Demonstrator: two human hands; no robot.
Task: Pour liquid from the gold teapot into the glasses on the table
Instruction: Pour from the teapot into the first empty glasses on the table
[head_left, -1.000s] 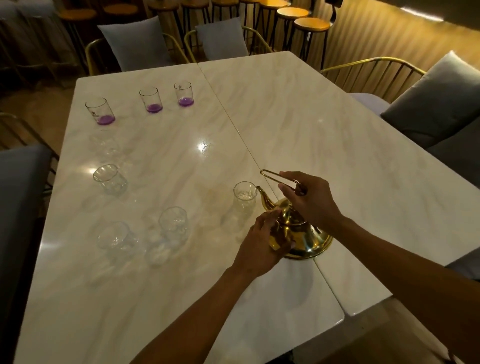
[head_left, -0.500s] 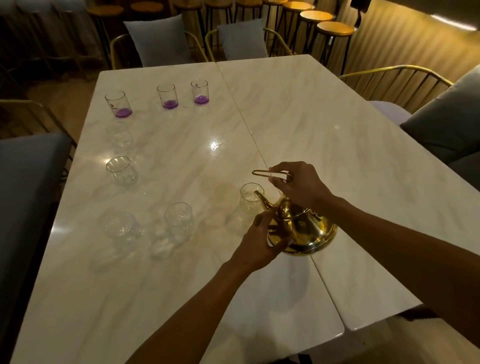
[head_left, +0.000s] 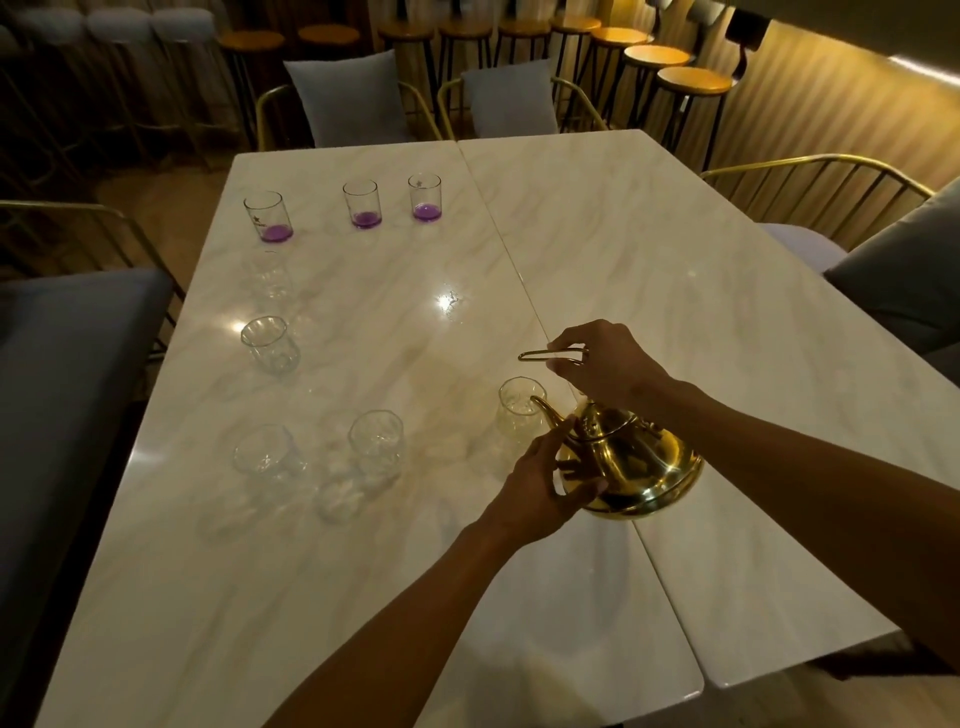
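Here, gold teapot (head_left: 631, 467) in both hands' closed grip, spout over clear glass (head_left: 519, 410); purple dregs in three far glasses (head_left: 363, 203).

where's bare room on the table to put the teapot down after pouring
The right table, beyond the right hand, is bare. So is the near left table, below the left hand. The clear glasses and purple-bottomed glasses crowd the left side.
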